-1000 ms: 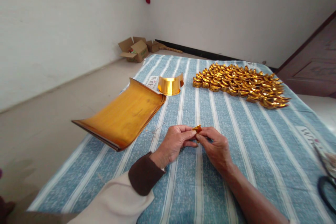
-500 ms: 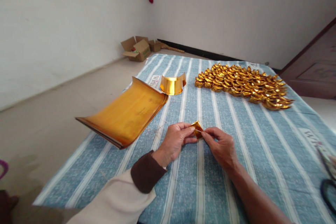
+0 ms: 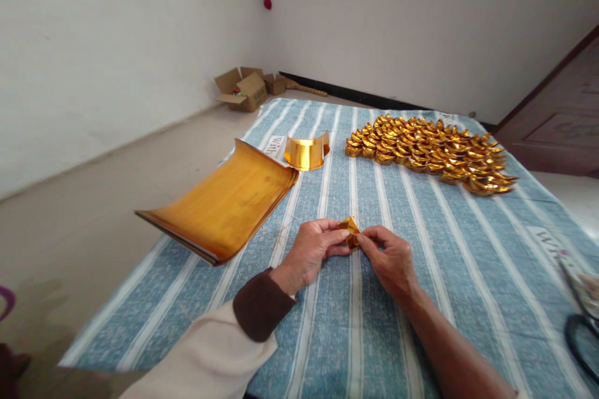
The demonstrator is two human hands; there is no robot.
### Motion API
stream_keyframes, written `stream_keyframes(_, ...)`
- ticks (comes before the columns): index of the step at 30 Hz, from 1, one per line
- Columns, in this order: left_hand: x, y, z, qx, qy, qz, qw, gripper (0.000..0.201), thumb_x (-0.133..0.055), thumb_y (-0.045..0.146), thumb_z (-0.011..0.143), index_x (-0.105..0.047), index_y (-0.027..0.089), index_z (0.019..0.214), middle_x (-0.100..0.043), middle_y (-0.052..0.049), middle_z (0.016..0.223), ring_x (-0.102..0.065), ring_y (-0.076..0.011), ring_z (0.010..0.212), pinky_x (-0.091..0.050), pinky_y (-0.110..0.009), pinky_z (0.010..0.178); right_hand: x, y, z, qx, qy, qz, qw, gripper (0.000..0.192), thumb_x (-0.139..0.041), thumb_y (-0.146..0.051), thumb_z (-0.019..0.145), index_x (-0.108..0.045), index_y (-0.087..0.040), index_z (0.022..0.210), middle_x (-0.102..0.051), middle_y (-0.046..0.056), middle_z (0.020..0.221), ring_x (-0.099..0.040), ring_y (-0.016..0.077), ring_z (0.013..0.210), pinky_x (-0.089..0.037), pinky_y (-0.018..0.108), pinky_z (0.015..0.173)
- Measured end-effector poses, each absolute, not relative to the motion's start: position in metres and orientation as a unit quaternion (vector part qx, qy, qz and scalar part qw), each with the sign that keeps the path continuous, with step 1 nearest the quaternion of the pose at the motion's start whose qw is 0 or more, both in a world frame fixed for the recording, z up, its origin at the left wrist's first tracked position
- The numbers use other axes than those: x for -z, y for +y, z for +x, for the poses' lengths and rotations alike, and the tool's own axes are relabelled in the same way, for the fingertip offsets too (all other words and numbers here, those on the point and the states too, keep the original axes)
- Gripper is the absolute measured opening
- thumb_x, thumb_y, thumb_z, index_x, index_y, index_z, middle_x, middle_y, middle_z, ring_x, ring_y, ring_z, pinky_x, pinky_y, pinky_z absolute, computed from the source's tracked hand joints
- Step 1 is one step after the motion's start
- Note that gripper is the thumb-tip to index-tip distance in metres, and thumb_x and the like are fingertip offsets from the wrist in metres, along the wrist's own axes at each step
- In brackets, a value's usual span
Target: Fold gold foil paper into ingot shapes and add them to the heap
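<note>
The folded gold paper piece sits pinched between both hands above the striped cloth, left hand at its left end, right hand at its right, equally near.

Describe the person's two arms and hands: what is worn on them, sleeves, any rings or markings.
The left arm wears a cream sleeve ending in a dark brown cuff at the wrist. The right forearm is bare, with no sleeve in view. Left hand and right hand are both bare; no gloves, rings, watch or markings show.
</note>
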State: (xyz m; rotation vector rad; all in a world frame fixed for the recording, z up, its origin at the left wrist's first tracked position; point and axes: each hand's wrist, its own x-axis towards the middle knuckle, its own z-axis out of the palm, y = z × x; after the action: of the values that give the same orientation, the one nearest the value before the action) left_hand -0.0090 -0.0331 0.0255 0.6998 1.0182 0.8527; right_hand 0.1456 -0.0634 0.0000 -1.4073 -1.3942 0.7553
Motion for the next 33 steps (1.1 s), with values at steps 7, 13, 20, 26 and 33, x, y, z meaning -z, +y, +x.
stream_keyframes(7, -0.025, -0.034, -0.008, -0.394, 0.47, 0.327, 0.719, 0.001, -0.071, 0.006, 0.075, -0.071, 0.006, 0.076, -0.071, -0.008, 0.078, -0.066, -0.0111, 0.064, -0.055, -0.018, 0.058, 0.002, -0.063, 0.143, -0.327, -0.555, -0.581, 0.497, 0.018, -0.063, -0.037, 0.081, -0.066, -0.021, 0.071, -0.067, -0.001, 0.063, -0.063, 0.0155, 0.058, -0.05, 0.027, 0.058)
stream_keyframes(13, -0.025, -0.033, -0.008, -0.424, 0.479, 0.313, 0.702, 0.008, -0.066, 0.001, 0.077, -0.069, 0.007, 0.073, -0.07, -0.007, 0.076, -0.066, -0.0105, 0.064, -0.055, -0.018, 0.058, 0.005, -0.059, 0.148, -0.391, -0.499, -0.554, 0.54, 0.025, -0.07, -0.045, 0.076, -0.067, -0.02, 0.08, -0.07, 0.001, 0.07, -0.065, 0.0168, 0.063, -0.051, 0.028, 0.06)
stream_keyframes(20, -0.025, -0.032, -0.011, -0.432, 0.49, 0.31, 0.691, 0.007, -0.066, 0.001, 0.079, -0.069, 0.006, 0.074, -0.071, -0.01, 0.079, -0.067, -0.012, 0.066, -0.055, -0.018, 0.057, 0.007, -0.059, 0.152, -0.413, -0.495, -0.54, 0.541, 0.029, -0.075, -0.045, 0.071, -0.068, -0.018, 0.081, -0.07, 0.002, 0.069, -0.064, 0.0161, 0.062, -0.049, 0.027, 0.059)
stream_keyframes(26, -0.022, -0.03, -0.013, -0.436, 0.478, 0.303, 0.7, 0.006, -0.064, 0.001, 0.08, -0.069, 0.005, 0.081, -0.072, -0.012, 0.085, -0.069, -0.0138, 0.069, -0.056, -0.018, 0.055, 0.011, -0.059, 0.153, -0.448, -0.481, -0.539, 0.527, 0.038, -0.076, -0.048, 0.069, -0.067, -0.018, 0.09, -0.072, 0.003, 0.069, -0.066, 0.0171, 0.061, -0.05, 0.028, 0.059)
stream_keyframes(33, -0.022, -0.028, -0.02, -0.444, 0.45, 0.294, 0.717, 0.006, -0.064, 0.002, 0.08, -0.068, 0.006, 0.081, -0.073, -0.013, 0.088, -0.071, -0.0177, 0.074, -0.057, -0.021, 0.054, 0.003, -0.063, 0.167, -0.393, -0.466, -0.586, 0.534, 0.039, -0.072, -0.055, 0.07, -0.068, -0.018, 0.082, -0.072, 0.004, 0.067, -0.068, 0.0207, 0.065, -0.053, 0.033, 0.066)
